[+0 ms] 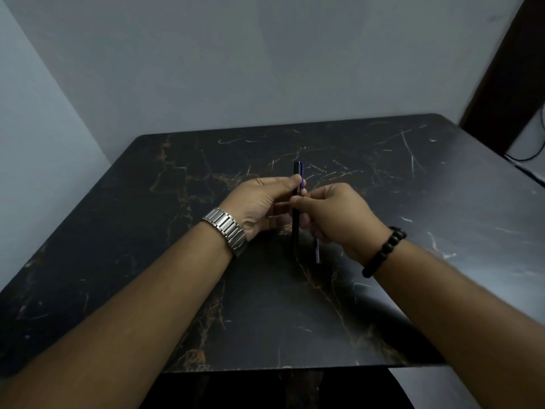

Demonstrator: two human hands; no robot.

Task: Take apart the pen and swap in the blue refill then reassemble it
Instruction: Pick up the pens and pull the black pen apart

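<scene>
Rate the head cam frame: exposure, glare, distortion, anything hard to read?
Head view: dim overall; a soft sheen washes the right side of the dark marble table; wide-angle bending shows in the curved table edges. The dark pen, held by left hand and right hand, blends into the tabletop; a small blue piece under the right hand is blurred and hard to identify.

Dark marble-look table [383, 202] with orange and white veining and a soft sheen, polished metal links on the watch band [225, 227], matt black beads on the bracelet [383, 250], smooth dark plastic on the pen [295, 231], flat matt paint on the wall [265, 69].
</scene>
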